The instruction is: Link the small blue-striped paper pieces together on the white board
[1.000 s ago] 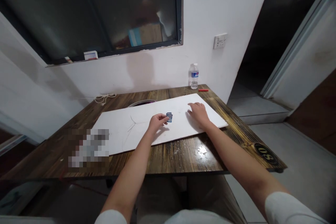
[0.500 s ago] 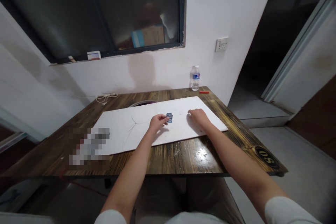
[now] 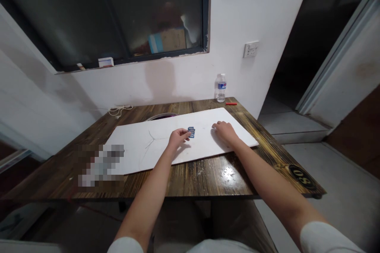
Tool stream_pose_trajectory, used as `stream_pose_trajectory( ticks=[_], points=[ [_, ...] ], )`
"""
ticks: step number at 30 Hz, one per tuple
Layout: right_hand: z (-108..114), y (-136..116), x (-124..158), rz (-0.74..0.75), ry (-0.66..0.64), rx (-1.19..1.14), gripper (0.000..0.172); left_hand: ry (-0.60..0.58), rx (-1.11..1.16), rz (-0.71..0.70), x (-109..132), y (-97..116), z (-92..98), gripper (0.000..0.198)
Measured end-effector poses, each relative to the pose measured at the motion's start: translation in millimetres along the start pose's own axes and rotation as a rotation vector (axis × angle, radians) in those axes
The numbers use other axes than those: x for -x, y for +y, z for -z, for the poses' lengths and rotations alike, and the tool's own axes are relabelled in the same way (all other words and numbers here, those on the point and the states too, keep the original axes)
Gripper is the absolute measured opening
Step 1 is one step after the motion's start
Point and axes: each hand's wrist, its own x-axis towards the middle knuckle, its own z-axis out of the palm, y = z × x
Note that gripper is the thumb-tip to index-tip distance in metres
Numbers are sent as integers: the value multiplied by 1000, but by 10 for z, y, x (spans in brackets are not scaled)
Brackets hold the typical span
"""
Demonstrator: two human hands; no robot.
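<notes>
My left hand [image 3: 178, 138] is closed, with thumb and fingers pinching a small flat blue piece with pale rectangular panels [image 3: 191, 132]. It holds the piece upright, a little above a long white board [image 3: 166, 152], over the board's middle. To the right, my right hand [image 3: 225, 132] hovers low over the same board. Its fingers are bent and close together, the tips pointing left, and anything between them is too small to make out. Thin dark curved lines [image 3: 152, 139] mark the board left of my left hand.
The board lies on a dark wooden table [image 3: 196, 180]. At the back stand a water bottle [image 3: 221, 88] and a red pen-like stick [image 3: 231, 103]. A white cable [image 3: 120, 109] lies back left. A round rim [image 3: 160, 117] shows behind the board. A blurred patch covers the left front.
Almost nothing differs. Both hands stay in place, and the blue piece remains in my left hand with only a very slight shift.
</notes>
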Motion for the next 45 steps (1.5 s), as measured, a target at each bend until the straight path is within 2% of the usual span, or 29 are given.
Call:
stream_pose_trajectory(
  ticks=[4,8,12,16,21,30,38,41,43,45],
  points=[
    [45,24,-2,-33,35,-80,20,0,6,-1,-2,-8,3,41],
    [52,-36,-26,1,179,-330,12,0,1,-6,-10,-8,1,42],
    [72,-234,-20,178,285,-713,17,21,7,3,-1,13,-8,42],
    [119,-431,27,364,259,-965,26,23,19,10,11,37,-6,44],
    [78,-517,49,405,204,-987,28,12,25,17,27,61,-3,45],
    [-84,-557,21,471,227,-976,26,-28,17,1,36,56,-14,49],
    [-98,-605,30,431,233,-1066,23,-58,79,-24,36,52,-13,42],
    [-122,-626,42,345,236,-1126,22,-83,107,-28,40,47,-25,41],
    [-155,-640,43,257,208,-1211,28,-105,114,-33,46,51,-33,40],
    [-191,-651,36,196,167,-1324,44,-126,110,-38,53,59,-36,38]
  ],
)
